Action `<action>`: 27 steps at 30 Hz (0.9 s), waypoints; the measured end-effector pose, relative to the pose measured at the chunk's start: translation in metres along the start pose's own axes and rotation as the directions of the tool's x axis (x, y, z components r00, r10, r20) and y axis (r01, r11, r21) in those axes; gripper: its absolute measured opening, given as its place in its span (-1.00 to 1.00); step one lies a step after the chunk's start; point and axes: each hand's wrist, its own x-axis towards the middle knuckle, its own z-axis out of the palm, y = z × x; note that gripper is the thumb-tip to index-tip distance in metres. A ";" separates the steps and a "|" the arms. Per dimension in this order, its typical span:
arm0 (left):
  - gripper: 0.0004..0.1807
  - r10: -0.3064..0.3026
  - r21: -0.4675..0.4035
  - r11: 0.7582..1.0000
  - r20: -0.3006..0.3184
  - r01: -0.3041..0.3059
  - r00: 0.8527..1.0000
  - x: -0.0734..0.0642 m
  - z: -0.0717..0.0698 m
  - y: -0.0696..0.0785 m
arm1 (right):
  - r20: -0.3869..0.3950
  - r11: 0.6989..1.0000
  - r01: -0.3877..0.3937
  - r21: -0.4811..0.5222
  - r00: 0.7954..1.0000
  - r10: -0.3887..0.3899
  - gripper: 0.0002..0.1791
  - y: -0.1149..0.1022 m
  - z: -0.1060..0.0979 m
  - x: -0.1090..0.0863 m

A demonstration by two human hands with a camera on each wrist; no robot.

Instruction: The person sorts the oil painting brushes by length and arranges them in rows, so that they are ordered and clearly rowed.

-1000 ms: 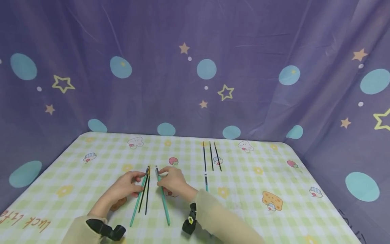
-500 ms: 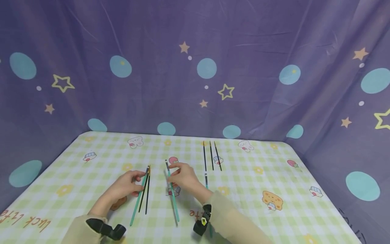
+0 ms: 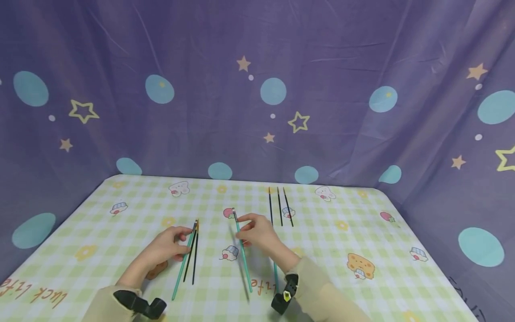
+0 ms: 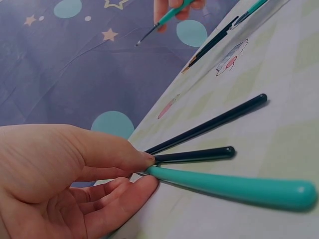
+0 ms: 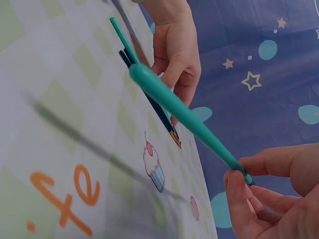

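In the head view my right hand (image 3: 260, 232) pinches a teal-handled paintbrush (image 3: 245, 259) near its metal ferrule. The brush is raised off the cloth, and its shadow falls below it in the right wrist view. At left, my left hand (image 3: 162, 245) pinches another teal paintbrush (image 3: 179, 273) between thumb and fingers, bristles pointing away. Two black paintbrushes (image 3: 195, 261) lie right beside that one; in the left wrist view their handles (image 4: 209, 124) fan out from the fingertips, which hide their front parts.
A third teal paintbrush (image 3: 275, 275) lies on the checked tablecloth (image 3: 322, 295), partly hidden under my right hand and forearm. Farther back, three thin black paintbrushes (image 3: 280, 210) lie side by side. A purple curtain (image 3: 338, 147) hangs behind the table.
My right hand has carried its teal paintbrush rightward, away from the left group, and raised it off the cloth. My left hand and the brushes by it have stayed in place.
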 end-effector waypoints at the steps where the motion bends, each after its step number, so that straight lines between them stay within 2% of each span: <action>1: -0.38 0.000 0.003 1.000 0.000 0.000 1.000 0.000 0.000 0.000 | -0.001 1.000 0.001 -0.004 1.000 -0.001 -0.59 -0.001 -0.002 -0.001; 15: -0.37 -0.002 0.014 1.000 -0.003 0.002 1.000 0.000 0.000 0.000 | -0.013 0.996 0.007 -0.088 1.000 -0.008 -0.58 0.002 -0.031 -0.009; 23: -0.37 0.001 0.016 1.000 -0.001 -0.001 1.000 0.000 0.000 0.000 | -0.023 0.997 0.012 -0.074 1.000 -0.013 -0.57 0.014 -0.043 -0.018; 27: -0.37 0.002 0.009 1.000 0.003 -0.002 1.000 0.001 0.001 0.000 | -0.035 0.997 -0.022 -0.079 0.999 0.019 -0.55 0.018 -0.051 -0.025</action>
